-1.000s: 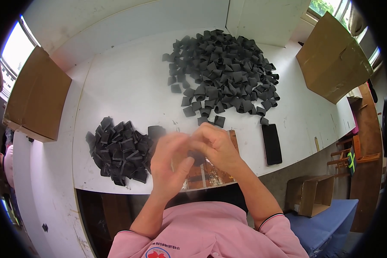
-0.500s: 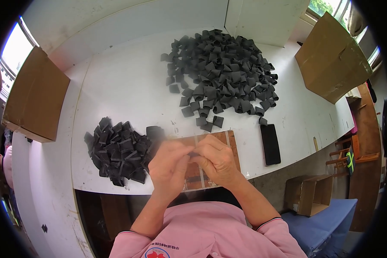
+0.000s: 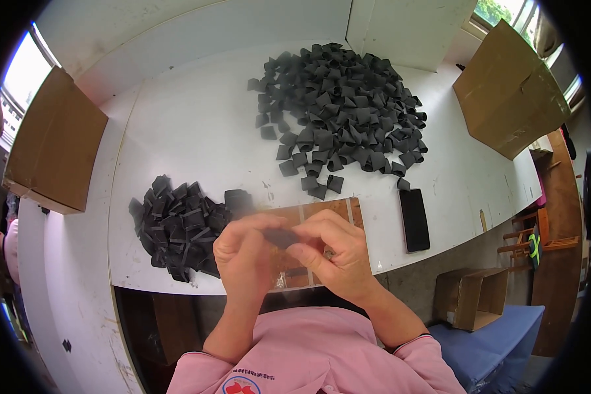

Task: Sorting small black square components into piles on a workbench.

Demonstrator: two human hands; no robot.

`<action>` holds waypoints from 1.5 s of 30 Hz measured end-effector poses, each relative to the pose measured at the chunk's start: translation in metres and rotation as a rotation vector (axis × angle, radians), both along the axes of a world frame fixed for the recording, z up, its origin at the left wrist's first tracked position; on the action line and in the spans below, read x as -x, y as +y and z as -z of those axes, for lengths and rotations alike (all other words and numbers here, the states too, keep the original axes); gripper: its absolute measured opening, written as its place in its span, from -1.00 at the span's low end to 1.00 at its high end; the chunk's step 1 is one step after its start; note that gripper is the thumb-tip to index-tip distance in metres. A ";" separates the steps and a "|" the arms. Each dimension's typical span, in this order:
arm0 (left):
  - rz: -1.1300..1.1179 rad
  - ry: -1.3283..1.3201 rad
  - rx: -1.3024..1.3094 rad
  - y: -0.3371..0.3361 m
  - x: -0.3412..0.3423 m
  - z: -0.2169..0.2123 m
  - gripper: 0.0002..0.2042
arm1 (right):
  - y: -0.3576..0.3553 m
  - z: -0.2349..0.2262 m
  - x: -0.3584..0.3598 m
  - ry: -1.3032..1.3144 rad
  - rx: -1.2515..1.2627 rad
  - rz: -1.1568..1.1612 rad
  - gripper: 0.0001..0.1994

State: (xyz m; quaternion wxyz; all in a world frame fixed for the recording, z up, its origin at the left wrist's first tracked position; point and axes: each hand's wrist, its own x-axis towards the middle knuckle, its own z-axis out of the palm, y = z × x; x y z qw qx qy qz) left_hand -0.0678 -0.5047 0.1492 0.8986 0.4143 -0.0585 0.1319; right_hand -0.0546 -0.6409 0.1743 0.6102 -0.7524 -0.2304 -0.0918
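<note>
Above a brown board with pale tape strips (image 3: 302, 278), both hands meet around one small black fabric-like piece (image 3: 280, 238), blurred by motion. My left hand (image 3: 244, 253) pinches its left end. The thumb and forefinger of my right hand (image 3: 335, 255) close on its right end. To the left lies a heap of flat, folded-looking black pieces (image 3: 177, 226), some with a paler edge. Farther back spreads a much larger heap of black tube-like loops (image 3: 345, 108). A lone black piece (image 3: 238, 199) lies just beyond my left hand.
Right of the board lies a black phone (image 3: 414, 220). Cardboard boxes stand at the left (image 3: 58, 144) and far right (image 3: 511, 88) of the white table (image 3: 190, 125). Beyond the table's right front edge are another cardboard box (image 3: 463, 299) and a blue-covered surface (image 3: 486, 345).
My hands have moved slightly apart, with the left one shifting left. The black piece, mostly hidden by my fingers before, now shows between them.
</note>
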 end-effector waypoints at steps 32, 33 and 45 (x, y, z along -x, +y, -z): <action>-0.089 -0.119 -0.855 0.014 0.001 0.011 -0.85 | 0.006 0.030 -0.009 -0.322 0.117 0.116 -0.84; -0.125 -0.048 -0.929 0.013 0.002 0.005 -0.92 | 0.005 0.027 -0.009 -0.318 0.142 0.115 -0.83; -0.324 0.194 -0.903 0.021 -0.004 0.047 -0.90 | -0.002 0.016 -0.027 -0.360 0.079 -0.017 -0.89</action>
